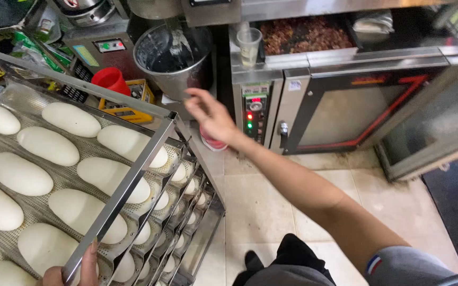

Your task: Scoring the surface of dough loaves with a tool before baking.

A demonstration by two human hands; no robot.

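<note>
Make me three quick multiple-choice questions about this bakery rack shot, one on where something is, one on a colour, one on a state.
1. Where is the left hand?
A. on the rack's metal rail
B. on the oven handle
C. in the bucket

2. What colour is the cup behind the rack?
A. blue
B. red
C. white

3. How is the right hand?
A. fist closed
B. gripping dough
C. open, holding nothing

Answers: 1 A, fingers wrap the rail's near end. 2 B, plainly red. 3 C, fingers spread in the air, empty.

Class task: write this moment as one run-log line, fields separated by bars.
left hand: grips rack frame | right hand: empty, open, reaching toward oven | trays: oval white dough pieces
</note>
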